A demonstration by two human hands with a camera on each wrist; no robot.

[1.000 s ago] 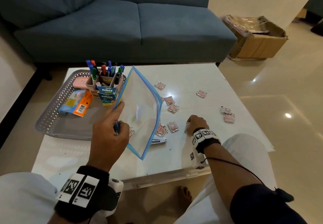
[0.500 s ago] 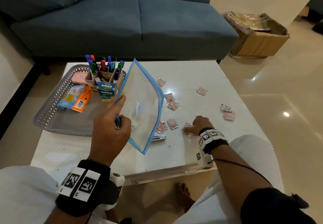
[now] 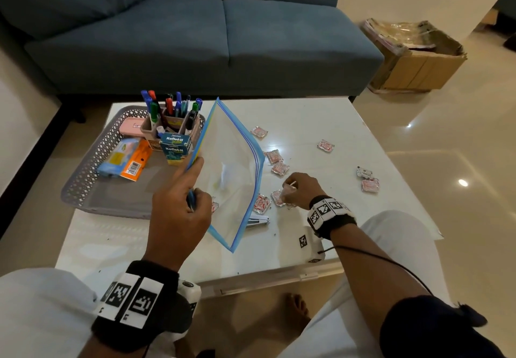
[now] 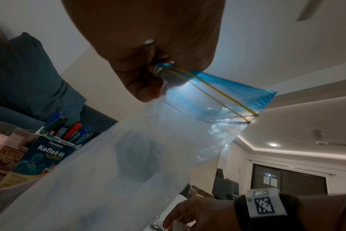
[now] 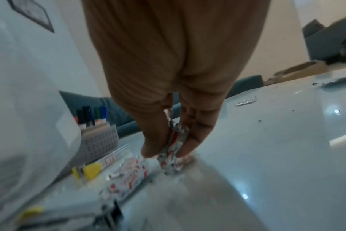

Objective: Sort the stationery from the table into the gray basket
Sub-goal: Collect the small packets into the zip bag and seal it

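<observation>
A clear zip bag (image 3: 231, 173) with blue edges is held tilted above the bench (image 3: 321, 123), its long axis running from the gray basket (image 3: 83, 173) down toward the bench's near edge. The blue zip strip, lined in yellow, is pinched at one corner by the left hand (image 3: 178, 212), whose index finger lies along the strip. Beside the bag's lower edge, the right hand (image 3: 300, 190) is closed on a silver-and-red foil packet (image 5: 173, 146), gripped between thumb and fingers just above the bench. More packets (image 3: 275, 156) lie scattered beyond the bag, away from the basket.
</observation>
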